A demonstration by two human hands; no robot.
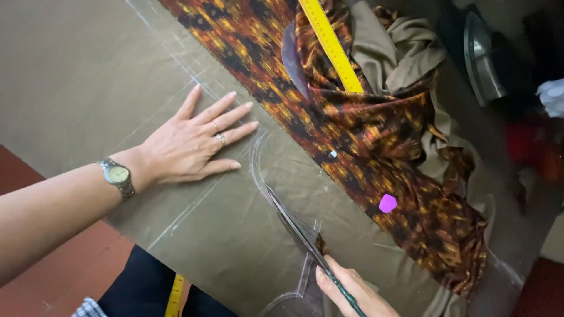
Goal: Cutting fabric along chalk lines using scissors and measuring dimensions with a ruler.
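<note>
My left hand (194,141) lies flat, fingers spread, on olive-brown fabric (88,76) marked with white chalk lines. It wears a ring, and a wristwatch (117,176) sits on the wrist. My right hand (352,290) at the bottom edge grips a pair of scissors (291,220). Their blades point up and left along a curved chalk line (254,158) just right of my left hand's fingertips.
An orange-and-black patterned fabric (364,135) lies bunched across the right side, with a yellow ruler (332,44) and a pink piece of chalk (387,203) on it. A clothes iron (479,56) stands at the top right. A yellow tape measure (174,296) hangs near my lap.
</note>
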